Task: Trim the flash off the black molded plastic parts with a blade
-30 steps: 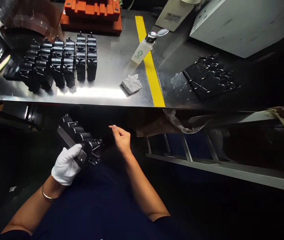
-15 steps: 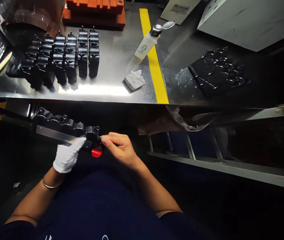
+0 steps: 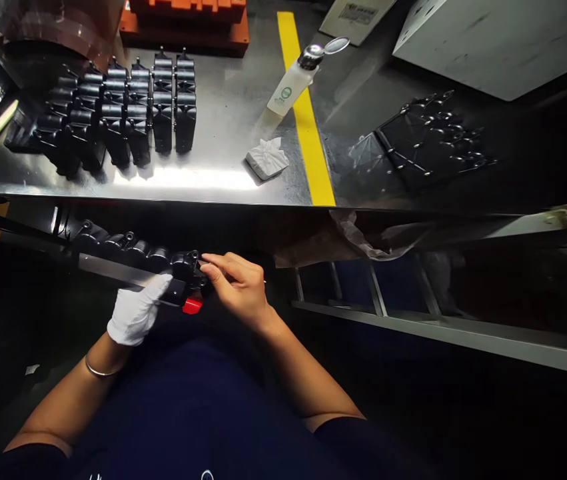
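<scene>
Component (image 3: 136,250), black and elongated, was held before the left half of the near edge of the worktop (image 3: 223,113). Its long axis ran roughly along that edge, the right-hand end angled nearer the wearer. The rounded lobes faced the worktop; the flat strip (image 3: 108,269) faced the wearer. The gloved left hand (image 3: 136,313) gripped the component, thumb laid over the strip toward its right end. The bare right hand (image 3: 240,287) was at that end, thumb and forefinger nearly together; whether a small item lay between them could not be told. A red piece (image 3: 192,305) showed just below the same end. On the worktop, the white bottle (image 3: 290,87) stood beside the yellow stripe (image 3: 309,143), lid raised, contents indeterminable.
</scene>
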Tool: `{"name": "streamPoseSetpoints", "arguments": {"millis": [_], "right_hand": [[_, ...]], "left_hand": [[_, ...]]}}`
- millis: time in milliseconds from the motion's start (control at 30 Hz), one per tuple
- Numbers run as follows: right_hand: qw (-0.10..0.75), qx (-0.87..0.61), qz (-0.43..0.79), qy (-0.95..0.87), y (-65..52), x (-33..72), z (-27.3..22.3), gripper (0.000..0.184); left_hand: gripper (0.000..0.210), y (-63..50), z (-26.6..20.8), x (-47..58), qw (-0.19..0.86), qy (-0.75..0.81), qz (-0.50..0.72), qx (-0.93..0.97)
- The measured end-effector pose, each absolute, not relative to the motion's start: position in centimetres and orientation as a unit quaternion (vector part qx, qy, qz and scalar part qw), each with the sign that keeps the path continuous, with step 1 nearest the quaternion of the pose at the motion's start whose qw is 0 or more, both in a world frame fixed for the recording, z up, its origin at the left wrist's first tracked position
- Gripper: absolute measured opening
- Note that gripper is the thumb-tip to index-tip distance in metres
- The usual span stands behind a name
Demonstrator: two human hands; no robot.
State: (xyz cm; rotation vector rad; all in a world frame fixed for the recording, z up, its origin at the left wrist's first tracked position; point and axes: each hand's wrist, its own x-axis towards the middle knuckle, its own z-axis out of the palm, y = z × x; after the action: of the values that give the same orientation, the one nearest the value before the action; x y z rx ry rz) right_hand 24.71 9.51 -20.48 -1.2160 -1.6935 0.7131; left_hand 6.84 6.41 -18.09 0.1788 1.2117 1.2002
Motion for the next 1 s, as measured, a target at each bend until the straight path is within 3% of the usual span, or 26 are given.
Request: {"name": "streamPoseSetpoints", "arguments": {"millis": [100,200,333,533,700,867,1000], "right_hand": [[0.495,-0.570,0.155,-0.638,9.7,24.9,-20.8,0.016],[0.449,-0.530,0.210,-0.688,9.7,25.3,-20.4,0.014],[0.375,-0.459,0.242,-0.768,9.2,25.3,-19.8,0.024],[0.373,-0.488,0.217,-0.759,8.6,24.7,-20.1,0.025],[0.345,-0.492,0.226,-0.766,8.7,25.0,-19.9,0.026],[0.219,-0.365,0.282,-0.860,10.0,27.1,-18.5,0.034],[0.094,-0.214,0.344,-0.909,10.9,28.6,-17.2,0.036]], "left_hand": [[0.018,6.7,-17.6,7.5,0.662,0.532,0.521,0.079],[0.022,7.1,-17.3,7.7,0.661,0.550,0.503,0.084],[0.026,7.3,-16.8,7.5,0.642,0.568,0.505,0.099],[0.015,7.1,-15.6,7.9,0.628,0.588,0.497,0.114],[0.025,7.1,-15.4,7.7,0.614,0.596,0.501,0.129],[0.013,7.0,-16.3,6.6,0.640,0.610,0.419,0.207],[0.025,7.2,-17.1,6.2,0.693,0.568,0.403,0.188]]}}
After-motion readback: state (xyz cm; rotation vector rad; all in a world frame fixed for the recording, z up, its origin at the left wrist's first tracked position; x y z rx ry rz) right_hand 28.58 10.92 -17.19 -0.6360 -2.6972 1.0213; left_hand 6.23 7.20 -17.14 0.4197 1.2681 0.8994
